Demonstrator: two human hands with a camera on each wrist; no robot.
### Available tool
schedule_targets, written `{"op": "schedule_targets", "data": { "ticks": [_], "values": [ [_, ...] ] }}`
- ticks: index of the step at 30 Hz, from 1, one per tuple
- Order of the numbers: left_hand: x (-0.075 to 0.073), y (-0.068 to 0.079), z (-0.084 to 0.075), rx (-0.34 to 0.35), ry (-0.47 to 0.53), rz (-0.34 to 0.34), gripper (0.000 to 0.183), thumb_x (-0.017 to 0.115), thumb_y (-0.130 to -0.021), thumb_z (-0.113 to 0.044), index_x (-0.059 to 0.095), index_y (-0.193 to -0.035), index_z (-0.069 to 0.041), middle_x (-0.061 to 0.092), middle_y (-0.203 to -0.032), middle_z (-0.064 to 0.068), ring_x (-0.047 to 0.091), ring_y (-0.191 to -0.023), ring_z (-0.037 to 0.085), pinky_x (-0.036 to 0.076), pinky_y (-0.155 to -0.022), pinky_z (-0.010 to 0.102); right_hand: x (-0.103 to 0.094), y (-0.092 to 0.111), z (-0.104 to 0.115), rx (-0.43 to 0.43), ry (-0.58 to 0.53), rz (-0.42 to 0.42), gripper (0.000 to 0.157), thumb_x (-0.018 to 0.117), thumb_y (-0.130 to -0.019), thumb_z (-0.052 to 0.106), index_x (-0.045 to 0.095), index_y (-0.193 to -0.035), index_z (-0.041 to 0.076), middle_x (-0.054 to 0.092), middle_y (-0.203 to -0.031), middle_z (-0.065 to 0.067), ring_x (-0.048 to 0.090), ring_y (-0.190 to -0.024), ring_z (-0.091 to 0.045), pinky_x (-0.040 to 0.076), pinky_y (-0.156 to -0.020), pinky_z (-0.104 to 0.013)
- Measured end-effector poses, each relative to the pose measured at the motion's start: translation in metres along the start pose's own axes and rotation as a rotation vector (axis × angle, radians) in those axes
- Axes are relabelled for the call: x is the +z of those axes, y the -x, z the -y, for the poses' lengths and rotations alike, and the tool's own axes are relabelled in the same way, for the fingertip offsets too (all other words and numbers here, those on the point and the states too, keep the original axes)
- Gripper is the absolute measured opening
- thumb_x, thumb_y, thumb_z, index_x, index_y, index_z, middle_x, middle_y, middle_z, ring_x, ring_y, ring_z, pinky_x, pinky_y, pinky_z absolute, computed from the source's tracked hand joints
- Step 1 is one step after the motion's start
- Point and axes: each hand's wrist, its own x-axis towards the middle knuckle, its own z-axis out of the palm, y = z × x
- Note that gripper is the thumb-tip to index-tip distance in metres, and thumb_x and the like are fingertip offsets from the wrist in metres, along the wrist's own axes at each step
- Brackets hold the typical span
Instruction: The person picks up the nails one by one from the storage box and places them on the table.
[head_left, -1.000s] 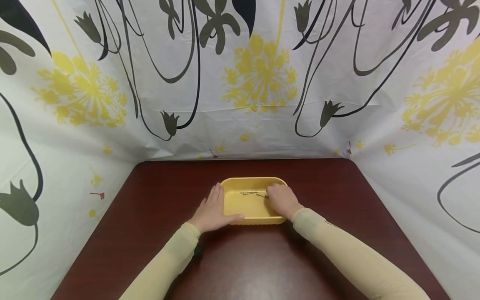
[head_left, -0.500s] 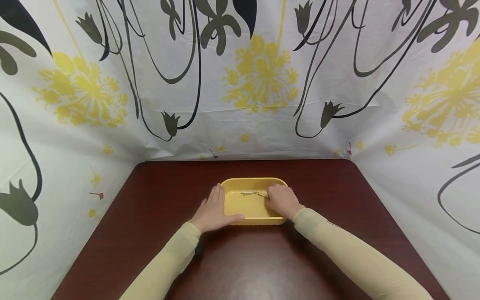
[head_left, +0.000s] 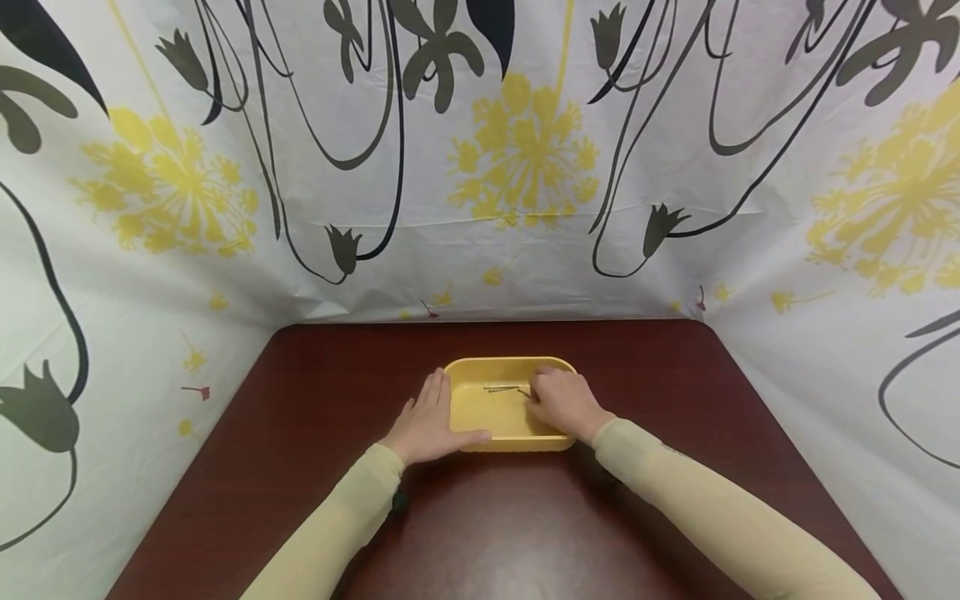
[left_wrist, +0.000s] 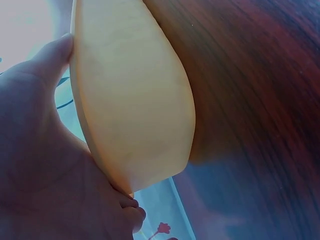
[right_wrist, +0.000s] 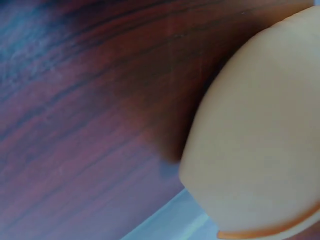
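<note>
A shallow yellow plastic tray (head_left: pixel 491 417) sits on the table in the head view. My left hand (head_left: pixel 426 429) lies along its left end, fingers straight and the thumb on the near rim. In the left wrist view the same hand (left_wrist: pixel 55 135) is against the tray's rim, beside its outer wall (left_wrist: pixel 135 95). Inside the tray's right end is my right hand (head_left: pixel 564 402), fingers curled down at one end of a thin metal nail (head_left: pixel 523 392). Its fingertips are hidden. Thin nails (head_left: pixel 501 388) lie just left of it. The right wrist view shows only the tray's outer wall (right_wrist: pixel 260 130) and the table.
The dark red-brown wooden table (head_left: pixel 345 367) has rounded far corners. A white cloth (head_left: pixel 450 192) with yellow and grey plant prints hangs behind it and along both sides. A small dark object (head_left: pixel 399 502) shows beside the left sleeve.
The right fingers have shifted slightly, covering more of the nail beside them. The left hand and the tray stay in place; the head view has shifted a little.
</note>
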Motion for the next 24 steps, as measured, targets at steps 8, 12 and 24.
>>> {"op": "schedule_targets", "data": {
  "ticks": [8, 12, 24],
  "values": [
    [-0.002, 0.002, -0.003, -0.006, 0.008, -0.008, 0.132, 0.06, -0.074, -0.086, 0.006, -0.161, -0.002, 0.004, -0.168, 0.013, 0.006, -0.154, 0.024, 0.021, -0.116, 0.057, -0.009, 0.001, 0.004, -0.107, 0.043, -0.097, 0.018, 0.076, -0.079, 0.019, 0.062, -0.067, 0.019, 0.056, -0.088, 0.002, 0.058, -0.077, -0.018, 0.052, -0.059, -0.04],
    [0.0, 0.003, -0.001, -0.004, 0.028, -0.017, 0.133, 0.06, -0.072, -0.087, 0.007, -0.161, -0.003, 0.004, -0.168, 0.012, 0.006, -0.154, 0.023, 0.021, -0.116, 0.058, -0.014, 0.001, 0.004, -0.149, 0.054, -0.121, 0.017, 0.076, -0.079, 0.016, 0.064, -0.065, 0.016, 0.063, -0.102, -0.005, 0.061, -0.096, -0.025, 0.054, -0.082, -0.044],
    [0.001, 0.003, 0.0, 0.003, 0.051, -0.041, 0.133, 0.063, -0.072, -0.085, 0.007, -0.161, -0.003, 0.004, -0.168, 0.012, 0.006, -0.154, 0.023, 0.022, -0.115, 0.059, -0.024, 0.002, 0.001, -0.181, 0.059, -0.149, 0.032, 0.082, -0.081, 0.023, 0.056, -0.064, 0.02, 0.063, -0.121, -0.013, 0.053, -0.124, -0.035, 0.037, -0.106, -0.061]
  ]
}}
